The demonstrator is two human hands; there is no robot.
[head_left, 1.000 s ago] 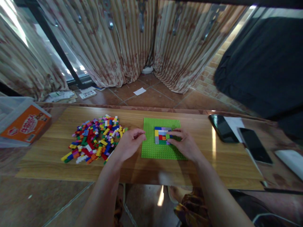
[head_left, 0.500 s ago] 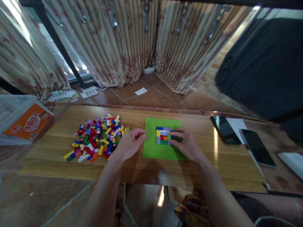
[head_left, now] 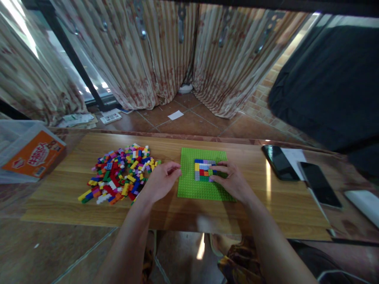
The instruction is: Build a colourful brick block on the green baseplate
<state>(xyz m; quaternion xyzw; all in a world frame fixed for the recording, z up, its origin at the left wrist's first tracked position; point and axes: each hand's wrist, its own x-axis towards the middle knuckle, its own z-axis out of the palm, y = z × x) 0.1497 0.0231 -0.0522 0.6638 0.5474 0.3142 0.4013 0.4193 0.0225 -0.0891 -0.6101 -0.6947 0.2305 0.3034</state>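
We see the brick block near the middle of the green baseplate, its left side plain to us: blue, yellow, white, grey, red and orange pieces packed together. Its right side is partly hidden under the right hand, whose thumb and forefinger stand on either side of a lime-green brick; we cannot tell whether they squeeze it or only rest against it. The left hand is at the baseplate's left edge, fingers loosely curled and the thumb slightly apart from them, with no brick we can make out between.

Beyond that hand lies the brick pile on the wooden board, its near right part covered by the wrist. A clear tub with an orange label is cut off by the left border. To the right we find two phones, and a white object cropped at the border, too little shown for us to name.

Against half a second ago, both hands keep the same pose and the block looks unchanged; our whole view has merely shifted slightly.
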